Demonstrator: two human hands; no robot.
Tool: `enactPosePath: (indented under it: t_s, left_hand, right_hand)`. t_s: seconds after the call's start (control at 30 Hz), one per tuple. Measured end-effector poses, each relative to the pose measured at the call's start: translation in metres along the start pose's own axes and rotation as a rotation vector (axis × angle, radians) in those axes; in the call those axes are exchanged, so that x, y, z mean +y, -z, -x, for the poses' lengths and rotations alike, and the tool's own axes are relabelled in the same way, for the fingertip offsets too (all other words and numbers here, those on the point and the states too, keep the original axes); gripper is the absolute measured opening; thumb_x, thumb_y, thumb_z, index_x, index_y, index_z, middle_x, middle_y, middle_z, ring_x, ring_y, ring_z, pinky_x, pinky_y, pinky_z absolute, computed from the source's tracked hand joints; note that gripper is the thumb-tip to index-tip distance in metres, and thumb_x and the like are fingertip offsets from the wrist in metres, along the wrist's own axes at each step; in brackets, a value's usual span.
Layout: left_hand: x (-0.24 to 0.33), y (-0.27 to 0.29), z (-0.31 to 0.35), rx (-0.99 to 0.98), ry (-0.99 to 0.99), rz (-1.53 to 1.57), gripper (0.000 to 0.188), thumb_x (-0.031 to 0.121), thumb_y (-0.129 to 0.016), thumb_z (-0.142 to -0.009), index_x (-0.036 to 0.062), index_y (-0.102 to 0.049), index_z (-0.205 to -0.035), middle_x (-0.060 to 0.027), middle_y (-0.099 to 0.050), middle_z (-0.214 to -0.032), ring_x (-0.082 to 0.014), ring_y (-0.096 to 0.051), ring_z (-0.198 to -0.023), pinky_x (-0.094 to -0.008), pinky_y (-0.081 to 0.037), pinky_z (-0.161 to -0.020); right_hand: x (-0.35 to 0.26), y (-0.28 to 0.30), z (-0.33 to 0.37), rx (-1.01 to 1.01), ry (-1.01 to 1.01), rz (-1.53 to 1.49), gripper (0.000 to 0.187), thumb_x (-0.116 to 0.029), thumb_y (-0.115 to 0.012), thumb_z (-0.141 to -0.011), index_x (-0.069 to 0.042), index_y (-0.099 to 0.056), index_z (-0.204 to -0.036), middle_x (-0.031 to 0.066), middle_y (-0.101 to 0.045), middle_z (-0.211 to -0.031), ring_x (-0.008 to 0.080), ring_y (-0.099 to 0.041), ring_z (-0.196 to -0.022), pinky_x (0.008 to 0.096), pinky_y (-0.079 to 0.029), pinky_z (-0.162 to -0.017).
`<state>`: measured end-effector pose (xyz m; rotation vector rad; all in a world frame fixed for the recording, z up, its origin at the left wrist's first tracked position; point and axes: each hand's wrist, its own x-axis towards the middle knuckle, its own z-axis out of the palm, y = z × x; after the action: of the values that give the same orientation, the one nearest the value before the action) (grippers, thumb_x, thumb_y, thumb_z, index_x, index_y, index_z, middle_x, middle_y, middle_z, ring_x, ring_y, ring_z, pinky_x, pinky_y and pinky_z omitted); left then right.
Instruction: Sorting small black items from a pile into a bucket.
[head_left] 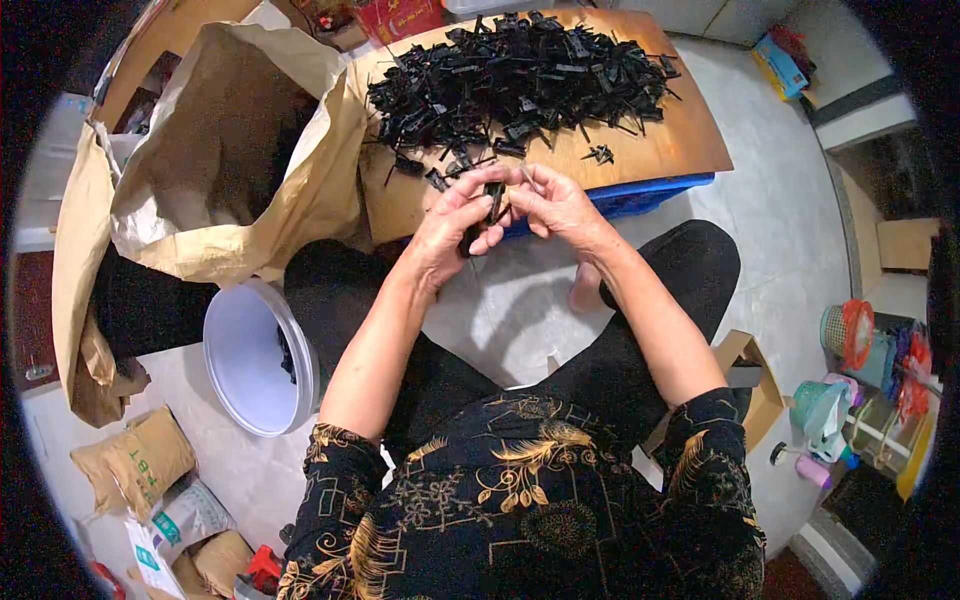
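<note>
I am holding one small black plastic piece (494, 188) in front of me, just past the near edge of a table, with the thumb and fingers of my left hand (455, 222) pinching it. My right hand (555, 205) is meeting it from the other side, thumb and fingers bent close together; I cannot tell whether they are gripping the piece or something thin, because my own fingers are covering much of the contact. Beyond my hands, one broad heap of black pieces (520, 80), too many to count, is spreading over the one wooden table (665, 145). One spiky black piece (599, 154) is lying apart, right of the heap's near edge. One blue cloth (640, 197) is showing under the table's near edge. To the left, one large gaping paper sack (240, 245) is standing against the table, blocking my view of that corner. Just below it, one white bucket (225, 350) is tilting, with a few dark pieces showing inside. Farther out, one filled tan bag (135, 460) is lying lower left, and one orange-rimmed basket (857, 325) is sitting far right.
</note>
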<state>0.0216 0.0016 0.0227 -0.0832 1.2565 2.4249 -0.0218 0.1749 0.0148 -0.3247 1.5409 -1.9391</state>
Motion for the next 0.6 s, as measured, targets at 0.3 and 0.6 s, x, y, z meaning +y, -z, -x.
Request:
enactPosePath:
  t_s: [0.3,0.6]
  left_hand:
    - [-0.011,0.002,0.001,-0.075,0.036,-0.124,0.036,0.017,-0.052,-0.088,0.0065,-0.043,-0.121,-0.0065,-0.058,-0.086,-0.0096,-0.055,-0.061,-0.0158,-0.036,-0.043]
    - [-0.011,-0.008,0.000,0.081,-0.040,-0.609,0.036,0.009,-0.050,-0.087,0.0095,-0.043,-0.122,-0.0031,-0.060,-0.093,-0.0085,-0.059,-0.078,-0.0168,-0.038,-0.048]
  right_hand:
    - [0.000,0.001,0.005,-0.124,-0.037,0.015,0.032,-0.025,-0.054,-0.088,-0.003,-0.053,-0.111,-0.0022,-0.057,-0.075,0.0027,-0.048,-0.061,0.0164,-0.037,-0.053]
    - [0.022,0.004,-0.007,0.061,0.061,0.249,0.024,-0.024,-0.051,-0.089,-0.001,-0.053,-0.096,-0.0014,-0.054,-0.071,0.0051,-0.048,-0.062,0.0216,-0.041,-0.055]
